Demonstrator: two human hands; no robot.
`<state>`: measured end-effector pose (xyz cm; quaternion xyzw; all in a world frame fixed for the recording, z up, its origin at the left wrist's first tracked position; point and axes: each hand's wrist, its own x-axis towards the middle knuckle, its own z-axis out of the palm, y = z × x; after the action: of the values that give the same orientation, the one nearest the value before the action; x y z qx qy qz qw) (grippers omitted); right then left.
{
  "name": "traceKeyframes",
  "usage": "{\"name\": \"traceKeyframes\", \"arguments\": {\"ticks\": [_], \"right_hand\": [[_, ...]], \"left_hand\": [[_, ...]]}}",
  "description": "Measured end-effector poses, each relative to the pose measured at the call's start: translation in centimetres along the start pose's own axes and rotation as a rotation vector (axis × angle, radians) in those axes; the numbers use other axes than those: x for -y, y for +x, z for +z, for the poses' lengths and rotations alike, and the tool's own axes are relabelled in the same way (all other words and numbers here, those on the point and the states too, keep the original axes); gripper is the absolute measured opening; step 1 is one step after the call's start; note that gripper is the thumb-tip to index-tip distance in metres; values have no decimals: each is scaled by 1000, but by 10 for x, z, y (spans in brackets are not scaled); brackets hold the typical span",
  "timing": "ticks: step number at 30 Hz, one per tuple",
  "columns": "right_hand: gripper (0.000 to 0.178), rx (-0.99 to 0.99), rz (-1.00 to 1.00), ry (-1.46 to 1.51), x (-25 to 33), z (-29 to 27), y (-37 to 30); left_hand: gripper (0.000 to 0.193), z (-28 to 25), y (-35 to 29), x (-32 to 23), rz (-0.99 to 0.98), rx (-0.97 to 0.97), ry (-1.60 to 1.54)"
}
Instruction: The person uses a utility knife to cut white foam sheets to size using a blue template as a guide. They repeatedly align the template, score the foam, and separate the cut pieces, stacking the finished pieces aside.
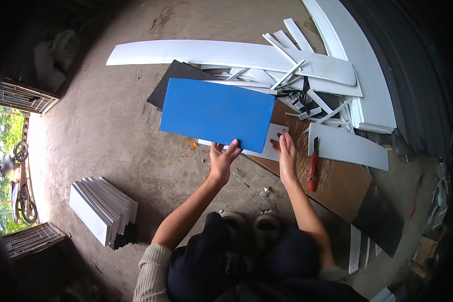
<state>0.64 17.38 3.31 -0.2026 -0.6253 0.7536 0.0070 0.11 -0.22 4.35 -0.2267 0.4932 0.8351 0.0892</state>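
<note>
Here, left hand (221,162) pinching blue board (217,113), right hand (287,161) beside it, grip unclosed.

The floor is hard, flat and grey-brown, like bare concrete (121,126), with dark marks and little bits of dirt. On the left sits a bunch of thin white boards (90,214), lined up close together. On the right, long white flat panels (370,65) lie in a stack. Beside them is a messy heap of thin white strips (333,111). A brown, scratched flat board (340,186) lies near the middle, and a flat black sheet (382,226) pokes out past its lower end. On the brown board is a red-handled knife (313,173), its blade over the edge of a flat white sheet (352,146). A small orange scrap (193,144) lies on the floor too.
</note>
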Motion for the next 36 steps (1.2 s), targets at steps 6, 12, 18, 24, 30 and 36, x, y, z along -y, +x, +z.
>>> {"name": "traceKeyframes", "arguments": {"ticks": [6, 12, 18, 24, 30, 36], "right_hand": [[32, -48, -39, 90, -3, -16, 4], [39, 8, 119, 90, -34, -56, -32], [51, -47, 99, 36, -43, -50, -33], [53, -128, -125, -568, -59, -53, 0], [54, -147, -116, -631, -53, -42, 12], [54, -198, -186, -808, -58, -45, 21]], "left_hand": [[43, -6, -25, 40, -68, 108, 51], [55, -109, -3, -24, 97, -80, 372], [49, -100, 14, -26, 123, 109, 676], [44, -87, 46, -24, 311, -18, 977], [43, -89, 64, -19, 388, -86, 1123], [44, -91, 66, -8, 397, -119, 1253]]}}
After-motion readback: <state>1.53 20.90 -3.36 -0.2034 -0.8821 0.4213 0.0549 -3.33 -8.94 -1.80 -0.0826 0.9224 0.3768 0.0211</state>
